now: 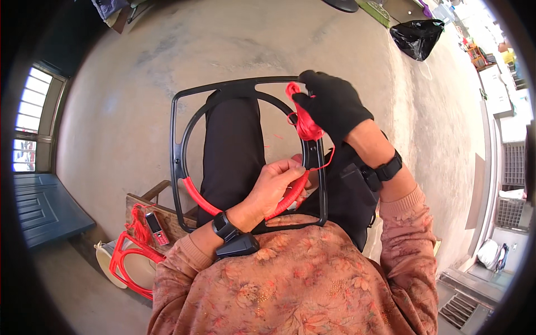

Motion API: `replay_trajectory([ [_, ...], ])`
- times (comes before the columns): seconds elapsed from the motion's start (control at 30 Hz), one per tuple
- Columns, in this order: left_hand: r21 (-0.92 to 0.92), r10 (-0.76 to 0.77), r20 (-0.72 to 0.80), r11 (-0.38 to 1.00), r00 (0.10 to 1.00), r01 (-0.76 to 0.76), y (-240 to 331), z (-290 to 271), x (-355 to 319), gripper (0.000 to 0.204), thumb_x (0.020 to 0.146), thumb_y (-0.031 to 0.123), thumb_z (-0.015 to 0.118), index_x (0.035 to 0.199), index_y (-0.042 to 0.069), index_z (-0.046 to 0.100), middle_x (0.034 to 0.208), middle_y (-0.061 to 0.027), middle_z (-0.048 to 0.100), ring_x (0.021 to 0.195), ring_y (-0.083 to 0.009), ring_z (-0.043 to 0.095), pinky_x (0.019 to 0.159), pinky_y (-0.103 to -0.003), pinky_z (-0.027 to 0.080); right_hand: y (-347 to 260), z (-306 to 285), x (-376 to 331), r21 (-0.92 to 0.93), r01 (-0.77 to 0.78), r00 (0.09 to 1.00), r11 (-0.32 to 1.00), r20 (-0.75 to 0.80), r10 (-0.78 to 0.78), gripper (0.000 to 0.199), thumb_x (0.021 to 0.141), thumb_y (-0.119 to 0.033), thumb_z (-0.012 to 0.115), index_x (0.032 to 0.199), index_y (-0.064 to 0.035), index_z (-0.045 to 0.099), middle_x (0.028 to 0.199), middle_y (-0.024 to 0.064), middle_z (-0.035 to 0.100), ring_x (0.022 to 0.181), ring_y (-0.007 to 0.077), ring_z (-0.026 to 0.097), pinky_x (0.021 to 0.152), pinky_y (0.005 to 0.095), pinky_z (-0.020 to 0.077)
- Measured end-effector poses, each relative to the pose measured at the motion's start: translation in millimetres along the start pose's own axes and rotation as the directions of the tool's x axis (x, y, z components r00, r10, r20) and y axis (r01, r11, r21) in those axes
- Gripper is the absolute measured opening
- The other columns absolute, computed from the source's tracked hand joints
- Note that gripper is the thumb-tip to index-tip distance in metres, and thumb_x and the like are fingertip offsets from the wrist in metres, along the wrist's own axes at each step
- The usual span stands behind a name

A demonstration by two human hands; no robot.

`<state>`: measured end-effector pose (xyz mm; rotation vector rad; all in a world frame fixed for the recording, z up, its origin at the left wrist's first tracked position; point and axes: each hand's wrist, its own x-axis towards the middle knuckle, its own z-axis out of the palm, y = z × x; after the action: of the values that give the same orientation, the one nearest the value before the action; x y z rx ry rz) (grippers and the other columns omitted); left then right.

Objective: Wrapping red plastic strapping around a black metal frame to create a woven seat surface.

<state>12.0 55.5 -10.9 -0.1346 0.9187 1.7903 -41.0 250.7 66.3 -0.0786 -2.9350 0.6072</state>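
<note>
A black, roughly square frame [223, 85] with a round ring inside it rests across my lap. Red cord wraps the lower part of that ring in tight coils [196, 198]. My left hand [276, 181] is bare and closed at the ring's right side, its thumb and fingers pinching the ring where the wrapping ends. Higher up, my right hand [335, 103], in a black glove, grips a hank of red cord [307, 124] beside the frame's upper right corner. A strand loops from the hank down to my left fingertips. The fingers behind the ring are partly hidden.
At my left, a wooden bench [162, 215] bears a red mobile phone [157, 229] and loose red cord [138, 226]. A red frame [118, 259] lies beside it. A black plastic bag [417, 39] and a green broom head [375, 12] lie on the floor at far right.
</note>
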Motion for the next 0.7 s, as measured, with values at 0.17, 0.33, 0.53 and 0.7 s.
replay_trajectory([
  [0.17,-0.020,0.017,-0.003,1.000,1.000,-0.017,5,-1,-3,0.014,0.095,0.012,0.054,0.090,0.000,0.059,0.076,-0.0101,0.063,0.059,-0.0162,0.063,0.051,-0.027,0.054,19,-15,0,0.340,-0.298,0.945,0.892,-0.030,0.327,0.025,0.084,-0.019,0.066,0.107,-0.0092,0.064,0.091,0.0077,0.069,0.078,0.0192,0.066,0.070,0.0316,0.0510],
  [0.33,-0.004,0.023,0.035,1.000,0.999,-0.023,7,-3,0,0.012,0.096,0.013,0.052,0.094,0.001,0.056,0.080,-0.0115,0.064,0.063,-0.0167,0.063,0.054,-0.027,0.054,93,50,-43,0.529,-0.319,0.945,0.786,0.110,0.310,0.044,0.079,-0.007,0.067,0.121,-0.0124,0.058,0.112,0.0087,0.065,0.093,0.0205,0.065,0.083,0.0330,0.0516],
  [0.53,-0.022,0.067,0.073,0.998,0.995,-0.066,25,3,-11,0.012,0.095,0.012,0.051,0.102,0.004,0.056,0.081,-0.0120,0.064,0.064,-0.0180,0.064,0.055,-0.028,0.054,35,86,-101,0.746,-0.126,0.940,0.654,0.301,-0.163,0.033,0.084,-0.017,0.068,0.115,-0.0077,0.061,0.103,0.0079,0.067,0.094,0.0139,0.062,0.082,0.0302,0.0505],
  [0.7,0.042,0.177,0.087,0.983,0.980,-0.181,72,6,-19,0.016,0.095,0.016,0.053,0.105,0.006,0.057,0.092,-0.0058,0.066,0.083,-0.0184,0.064,0.069,-0.036,0.056,24,90,-126,0.601,0.234,0.898,0.764,0.166,-0.406,0.019,0.086,-0.018,0.062,0.097,-0.0023,0.060,0.096,0.0130,0.063,0.089,0.0255,0.062,0.077,0.0335,0.0484],
])
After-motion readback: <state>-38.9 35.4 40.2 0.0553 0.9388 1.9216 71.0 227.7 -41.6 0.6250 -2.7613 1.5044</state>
